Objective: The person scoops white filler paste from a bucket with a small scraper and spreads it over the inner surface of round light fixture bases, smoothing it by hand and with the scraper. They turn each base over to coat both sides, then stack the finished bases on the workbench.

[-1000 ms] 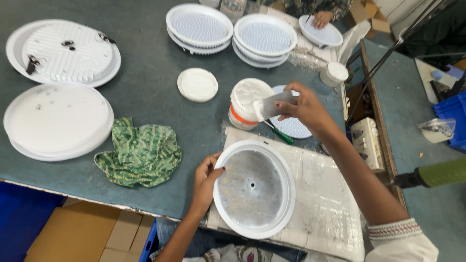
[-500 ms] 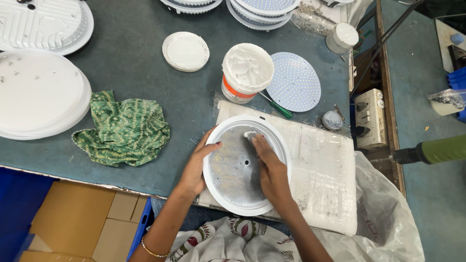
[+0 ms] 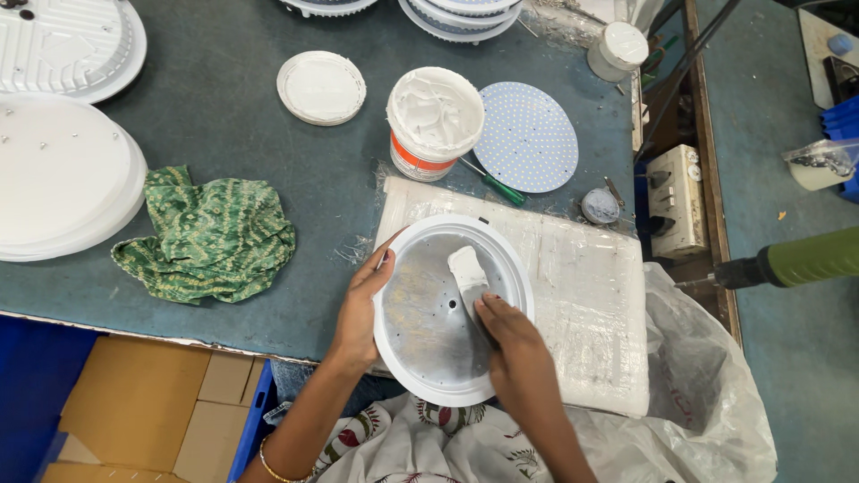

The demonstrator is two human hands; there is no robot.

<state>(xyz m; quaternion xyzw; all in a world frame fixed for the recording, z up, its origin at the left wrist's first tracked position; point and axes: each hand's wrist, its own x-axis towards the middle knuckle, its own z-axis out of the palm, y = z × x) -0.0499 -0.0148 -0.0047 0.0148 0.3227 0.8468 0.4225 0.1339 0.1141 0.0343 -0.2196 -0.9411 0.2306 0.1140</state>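
The left hand (image 3: 362, 304) is gripping the rim of the round housing (image 3: 420, 313) on the wrapped pad (image 3: 573, 295), while the right hand (image 3: 506, 335) is holding a paste-loaded scraper (image 3: 467, 273) inside, best dragged flat and thin.

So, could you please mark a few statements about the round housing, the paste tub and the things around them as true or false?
1. The left hand grips the rim of the round white housing. True.
2. The right hand presses a paste-laden scraper into the housing. True.
3. The paste tub has its lid on. False: it stands open, its lid lying apart on the table.
4. The green cloth lies under the housing. False: it lies to its left.
5. The screwdriver has a red handle. False: green.
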